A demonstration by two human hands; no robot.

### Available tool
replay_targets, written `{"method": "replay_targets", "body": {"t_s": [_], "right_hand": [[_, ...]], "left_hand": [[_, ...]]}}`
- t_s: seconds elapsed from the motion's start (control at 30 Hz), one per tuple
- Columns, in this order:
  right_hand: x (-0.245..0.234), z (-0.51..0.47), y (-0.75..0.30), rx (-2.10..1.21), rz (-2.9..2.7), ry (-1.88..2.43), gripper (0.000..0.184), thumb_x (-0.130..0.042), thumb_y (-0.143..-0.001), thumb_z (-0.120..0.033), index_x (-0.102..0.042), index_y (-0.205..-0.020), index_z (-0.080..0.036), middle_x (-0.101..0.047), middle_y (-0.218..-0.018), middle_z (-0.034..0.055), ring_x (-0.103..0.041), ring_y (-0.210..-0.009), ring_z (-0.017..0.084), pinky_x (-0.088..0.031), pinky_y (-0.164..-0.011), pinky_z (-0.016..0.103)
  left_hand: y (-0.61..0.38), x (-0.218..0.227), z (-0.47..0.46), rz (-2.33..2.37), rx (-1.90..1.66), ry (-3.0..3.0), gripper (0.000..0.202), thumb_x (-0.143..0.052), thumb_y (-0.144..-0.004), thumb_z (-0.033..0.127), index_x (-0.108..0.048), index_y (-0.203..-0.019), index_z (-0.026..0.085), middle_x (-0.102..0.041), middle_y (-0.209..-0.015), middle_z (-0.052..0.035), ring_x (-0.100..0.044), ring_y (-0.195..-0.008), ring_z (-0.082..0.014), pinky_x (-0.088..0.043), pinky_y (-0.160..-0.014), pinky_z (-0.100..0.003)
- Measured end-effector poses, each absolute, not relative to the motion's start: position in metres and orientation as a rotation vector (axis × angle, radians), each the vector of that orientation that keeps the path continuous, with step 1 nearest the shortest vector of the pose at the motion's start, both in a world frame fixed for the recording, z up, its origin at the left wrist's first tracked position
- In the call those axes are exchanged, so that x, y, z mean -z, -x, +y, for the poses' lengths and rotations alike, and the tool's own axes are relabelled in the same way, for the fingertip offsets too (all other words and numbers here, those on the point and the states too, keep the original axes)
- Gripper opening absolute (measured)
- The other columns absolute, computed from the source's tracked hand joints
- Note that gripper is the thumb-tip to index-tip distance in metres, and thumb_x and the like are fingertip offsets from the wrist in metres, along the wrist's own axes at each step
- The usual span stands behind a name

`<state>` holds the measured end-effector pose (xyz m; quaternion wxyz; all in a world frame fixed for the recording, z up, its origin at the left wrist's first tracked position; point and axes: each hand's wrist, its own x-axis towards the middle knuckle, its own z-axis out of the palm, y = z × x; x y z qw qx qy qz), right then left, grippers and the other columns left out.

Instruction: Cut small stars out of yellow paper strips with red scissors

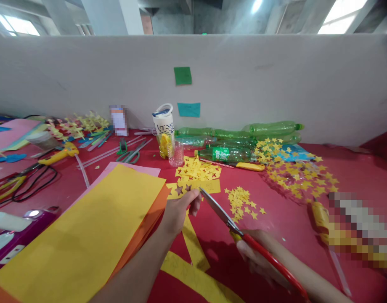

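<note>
My left hand (181,207) pinches a yellow paper strip (212,186) that has star-shaped holes along its left part. In my right hand (253,252) are red-handled scissors (269,250), their blade tips close beside the left fingertips at the strip. The blades look closed or nearly so. A small heap of cut yellow paper stars (240,202) lies to the right of the strip. Behind it is a pile of yellow paper scraps (198,169) with star holes. More yellow strips (193,244) lie on the red tabletop (171,288) under my hands.
Yellow sheets (95,223) over orange ones fill the left front. Green plastic bottles (231,154) lie along the white partition (244,84) near a white tumbler (163,122). Glue guns (59,155) lie left and right. Star strands (294,172) sit at right. The far right is pixelated.
</note>
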<state>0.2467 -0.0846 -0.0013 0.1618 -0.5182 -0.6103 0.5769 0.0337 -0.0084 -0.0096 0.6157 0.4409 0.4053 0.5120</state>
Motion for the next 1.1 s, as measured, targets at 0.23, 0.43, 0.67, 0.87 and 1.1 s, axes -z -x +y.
{"method": "replay_targets", "body": {"t_s": [0.23,0.43,0.67,0.87,1.1], "right_hand": [[-0.001,-0.082,-0.247,-1.647,-1.754,1.473,0.052,-0.038,-0.084,-0.068,-0.039,-0.065,-0.02,-0.038,-0.05,-0.0065,-0.035,-0.04,0.006,-0.024,-0.034,0.018],[0.005,-0.082,-0.246,-1.657,-1.711,1.475,0.054,-0.039,-0.08,-0.072,-0.038,-0.064,-0.021,-0.031,-0.047,-0.0093,-0.03,-0.037,0.005,-0.023,-0.032,0.017],[0.002,-0.083,-0.246,-1.682,-1.668,1.48,0.056,-0.039,-0.079,-0.074,-0.039,-0.065,-0.02,-0.033,-0.047,-0.0089,-0.03,-0.038,0.005,-0.022,-0.033,0.017],[-0.007,-0.084,-0.245,-1.612,-1.794,1.411,0.053,-0.037,-0.084,-0.07,-0.041,-0.067,-0.019,-0.039,-0.05,-0.0068,-0.034,-0.04,0.005,-0.023,-0.038,0.018],[-0.006,-0.088,-0.24,-1.583,-1.816,1.361,0.052,-0.033,-0.087,-0.066,-0.04,-0.065,-0.019,-0.041,-0.05,-0.0055,-0.036,-0.04,0.006,-0.024,-0.04,0.02]], "left_hand": [[-0.033,0.009,-0.009,0.934,-1.193,-1.003,0.026,-0.055,-0.081,0.025,-0.061,-0.057,0.016,-0.054,-0.051,0.0013,-0.047,-0.046,-0.0086,-0.037,-0.043,-0.02],[-0.033,0.011,-0.006,0.976,-1.238,-1.031,0.03,-0.056,-0.082,0.028,-0.059,-0.055,0.016,-0.055,-0.05,0.0012,-0.048,-0.046,-0.0087,-0.037,-0.044,-0.02],[-0.034,0.011,-0.006,1.033,-1.255,-1.091,0.033,-0.059,-0.081,0.03,-0.056,-0.051,0.016,-0.052,-0.048,0.0019,-0.048,-0.047,-0.0093,-0.038,-0.046,-0.022],[-0.038,0.007,-0.011,1.035,-1.268,-1.12,0.033,-0.057,-0.082,0.029,-0.055,-0.052,0.016,-0.052,-0.047,0.002,-0.047,-0.045,-0.0089,-0.039,-0.046,-0.022],[-0.045,0.007,-0.016,0.997,-1.288,-1.185,0.031,-0.053,-0.085,0.028,-0.054,-0.057,0.016,-0.051,-0.051,0.0026,-0.048,-0.047,-0.0089,-0.039,-0.047,-0.021]]}}
